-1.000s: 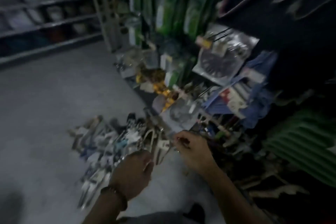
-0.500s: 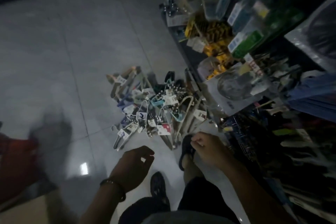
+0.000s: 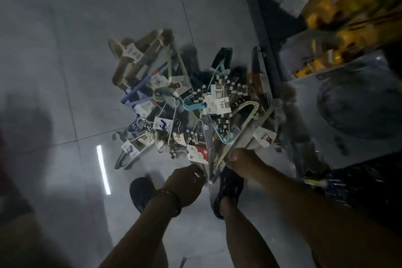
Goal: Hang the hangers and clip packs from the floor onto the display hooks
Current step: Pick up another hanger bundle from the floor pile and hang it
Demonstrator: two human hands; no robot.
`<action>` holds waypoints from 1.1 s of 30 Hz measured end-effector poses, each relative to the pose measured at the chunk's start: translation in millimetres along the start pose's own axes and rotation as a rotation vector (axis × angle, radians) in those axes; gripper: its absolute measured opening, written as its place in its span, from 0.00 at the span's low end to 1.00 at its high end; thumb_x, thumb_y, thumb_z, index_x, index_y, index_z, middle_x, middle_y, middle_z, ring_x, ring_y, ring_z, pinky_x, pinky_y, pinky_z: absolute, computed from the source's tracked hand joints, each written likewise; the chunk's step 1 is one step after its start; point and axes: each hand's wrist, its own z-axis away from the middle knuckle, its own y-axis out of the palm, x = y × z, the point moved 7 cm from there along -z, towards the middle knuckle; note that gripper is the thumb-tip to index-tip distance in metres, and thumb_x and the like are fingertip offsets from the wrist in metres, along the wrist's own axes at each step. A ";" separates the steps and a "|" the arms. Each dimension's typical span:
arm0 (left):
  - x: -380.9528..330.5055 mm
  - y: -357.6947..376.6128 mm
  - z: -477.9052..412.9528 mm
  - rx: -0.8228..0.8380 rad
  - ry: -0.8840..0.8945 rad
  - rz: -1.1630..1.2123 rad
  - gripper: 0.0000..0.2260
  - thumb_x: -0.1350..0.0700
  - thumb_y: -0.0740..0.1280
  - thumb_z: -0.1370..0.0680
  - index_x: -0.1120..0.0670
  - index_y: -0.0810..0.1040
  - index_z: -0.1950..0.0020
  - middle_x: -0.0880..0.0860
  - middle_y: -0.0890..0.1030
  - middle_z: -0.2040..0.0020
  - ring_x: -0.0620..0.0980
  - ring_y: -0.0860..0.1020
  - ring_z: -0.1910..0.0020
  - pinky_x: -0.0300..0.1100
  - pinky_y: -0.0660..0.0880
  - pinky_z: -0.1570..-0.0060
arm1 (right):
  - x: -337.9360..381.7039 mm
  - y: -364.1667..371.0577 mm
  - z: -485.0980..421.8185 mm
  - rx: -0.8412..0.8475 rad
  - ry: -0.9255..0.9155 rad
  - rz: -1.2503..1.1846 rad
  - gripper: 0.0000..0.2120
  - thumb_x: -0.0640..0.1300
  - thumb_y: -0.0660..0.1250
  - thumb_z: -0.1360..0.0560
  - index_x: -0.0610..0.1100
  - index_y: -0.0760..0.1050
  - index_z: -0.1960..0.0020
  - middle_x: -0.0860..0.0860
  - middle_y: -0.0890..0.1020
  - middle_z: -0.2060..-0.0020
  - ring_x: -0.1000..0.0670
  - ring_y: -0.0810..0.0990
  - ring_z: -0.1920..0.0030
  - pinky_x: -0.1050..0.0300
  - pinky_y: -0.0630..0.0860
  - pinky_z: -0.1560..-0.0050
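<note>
Stooping over the pile, they're grasping the cream hanger bundle in the right grip, probably to hang it; left grip is curling nearby, can't tell if holding.

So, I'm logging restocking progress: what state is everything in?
Brown wooden hangers: lying on the floor.
Blue plastic hangers: on the floor too.
Cream wire hangers: gripped by right hand.
Left hand: curled beside grey hanger bundle, grip unclear.
</note>
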 end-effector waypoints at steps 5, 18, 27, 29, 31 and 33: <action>63.2 27.7 -143.7 0.047 -0.089 0.051 0.15 0.52 0.63 0.15 0.55 0.76 0.30 0.56 0.82 0.35 0.56 0.80 0.36 0.47 0.77 0.35 | -17.7 46.5 -142.9 0.039 0.060 -0.006 0.21 0.59 0.59 0.15 0.41 0.78 0.44 0.43 0.84 0.53 0.45 0.83 0.54 0.57 0.72 0.63; 149.4 41.5 -266.7 -0.153 -0.016 0.239 0.27 0.54 0.69 0.21 0.48 0.67 0.22 0.55 0.80 0.33 0.57 0.80 0.37 0.58 0.80 0.38 | -9.2 134.7 -263.4 -0.362 -0.021 -0.268 0.45 0.83 0.57 0.32 0.42 0.73 0.43 0.54 0.79 0.61 0.56 0.75 0.71 0.62 0.75 0.75; 141.2 31.4 -220.3 -0.134 -0.149 0.463 0.29 0.55 0.72 0.22 0.52 0.67 0.22 0.58 0.75 0.28 0.60 0.75 0.29 0.54 0.74 0.31 | 45.5 87.5 -138.4 -0.487 -0.019 0.259 0.20 0.62 0.55 0.20 0.46 0.70 0.42 0.50 0.80 0.62 0.47 0.84 0.63 0.47 0.83 0.60; 136.0 26.2 -213.5 -0.166 -0.084 0.598 0.39 0.55 0.72 0.27 0.43 0.61 0.18 0.55 0.68 0.21 0.57 0.69 0.24 0.57 0.72 0.28 | 52.5 62.0 -117.9 -0.492 -0.011 0.284 0.16 0.58 0.60 0.19 0.45 0.69 0.47 0.51 0.78 0.64 0.48 0.82 0.65 0.50 0.83 0.61; 126.1 24.6 -213.5 -0.158 -0.008 0.617 0.40 0.53 0.71 0.31 0.34 0.63 0.21 0.51 0.66 0.21 0.56 0.67 0.24 0.58 0.71 0.28 | 49.0 36.7 -103.6 -0.498 0.012 0.275 0.13 0.57 0.60 0.17 0.47 0.68 0.48 0.52 0.76 0.65 0.51 0.79 0.66 0.54 0.80 0.62; 102.1 19.5 -206.5 -0.090 -0.032 0.649 0.25 0.52 0.68 0.28 0.35 0.76 0.33 0.58 0.74 0.27 0.62 0.74 0.29 0.55 0.74 0.31 | 42.2 15.2 -94.4 -0.504 0.046 0.269 0.14 0.57 0.59 0.17 0.46 0.68 0.49 0.52 0.76 0.65 0.53 0.76 0.68 0.56 0.78 0.64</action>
